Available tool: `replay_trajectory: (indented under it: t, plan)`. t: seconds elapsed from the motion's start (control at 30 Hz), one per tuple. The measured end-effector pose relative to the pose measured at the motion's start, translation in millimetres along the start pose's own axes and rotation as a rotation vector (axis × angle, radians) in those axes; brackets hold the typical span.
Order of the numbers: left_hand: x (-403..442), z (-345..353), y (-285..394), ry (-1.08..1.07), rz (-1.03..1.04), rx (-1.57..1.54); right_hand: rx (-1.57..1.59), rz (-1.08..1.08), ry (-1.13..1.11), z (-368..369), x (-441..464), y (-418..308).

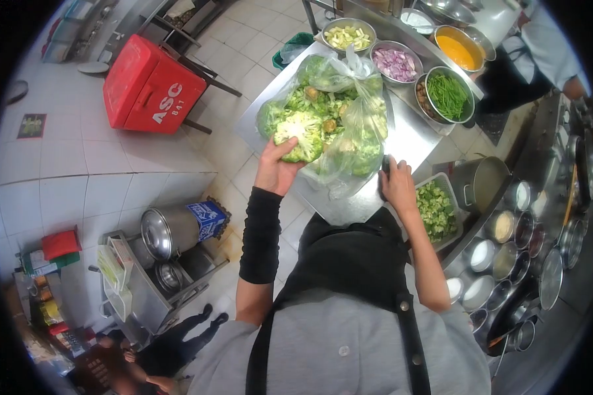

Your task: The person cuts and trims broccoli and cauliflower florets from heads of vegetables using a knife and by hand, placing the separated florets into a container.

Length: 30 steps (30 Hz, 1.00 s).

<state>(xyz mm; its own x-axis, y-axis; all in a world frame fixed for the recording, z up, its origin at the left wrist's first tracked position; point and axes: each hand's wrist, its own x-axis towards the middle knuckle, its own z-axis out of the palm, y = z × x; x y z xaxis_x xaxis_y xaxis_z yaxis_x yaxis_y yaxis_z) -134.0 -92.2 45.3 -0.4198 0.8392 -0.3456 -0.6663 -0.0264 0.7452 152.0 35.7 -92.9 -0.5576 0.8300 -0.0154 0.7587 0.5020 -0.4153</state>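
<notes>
My left hand (pixel 280 164) is closed around a head of broccoli (pixel 300 135), its pale cut side facing up and the thumb on top. It is held over a clear plastic bag (pixel 359 141) full of broccoli, which lies open on a metal worktable (pixel 405 135). Beside the bag, at the table's right edge, my right hand (pixel 398 184) grips a knife (pixel 385 172) by its dark handle. The blade is hard to make out against the metal. Below that hand, a white basket (pixel 456 197) holds cut broccoli florets.
Bowls of chopped green-white pieces (pixel 347 34), purple onion (pixel 396 64) and green stems (pixel 449 95) line the table's far side. A stove counter with seasoning bowls (pixel 504 225) runs along the right. Another person (pixel 553 46) stands at upper right. A red box (pixel 148 85) is at left.
</notes>
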Motion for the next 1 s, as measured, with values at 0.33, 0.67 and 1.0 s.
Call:
replay_trajectory:
  t: [0.33,0.67,1.0]
  plan:
    - [8,13,-18,0.084,0.095,0.218,0.693,-0.207,0.09,-88,0,-69]
    - [-7,38,-2,-0.121,0.407,1.012,1.268,-0.012,-0.385,-99,68,-115]
    - [-11,48,-22,0.006,0.487,1.199,1.358,0.172,-0.22,-69,58,-114]
